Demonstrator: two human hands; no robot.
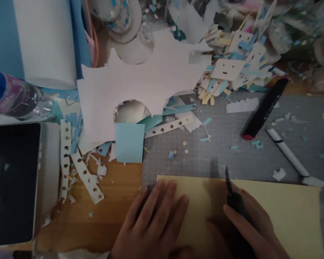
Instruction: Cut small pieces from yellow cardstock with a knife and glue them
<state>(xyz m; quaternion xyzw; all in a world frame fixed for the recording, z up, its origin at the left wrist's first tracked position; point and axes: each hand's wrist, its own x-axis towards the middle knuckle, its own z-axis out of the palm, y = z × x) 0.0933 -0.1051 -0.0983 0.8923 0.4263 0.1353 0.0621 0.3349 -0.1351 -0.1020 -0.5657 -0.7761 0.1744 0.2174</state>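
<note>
A sheet of yellow paper (291, 216) lies across the lower right, mostly over a grey cutting mat (205, 154). My left hand (153, 223) rests flat on the sheet's left end, its fingers spread toward the far edge. In my right hand (256, 223) is a black craft knife (236, 205), its pointed blade up and tilted away from me near the sheet's far edge. Whether the blade touches the paper I cannot tell. Part of the sheet is hidden under both hands.
White paper with curved cut-outs (140, 82) lies beyond the mat, a light blue square (130, 143) at its front. Paper scraps with drawn faces (228, 69) are heaped at the back right. A black marker (266, 108) and white pen (287, 153) lie right; a tablet-like device (14, 183) sits left.
</note>
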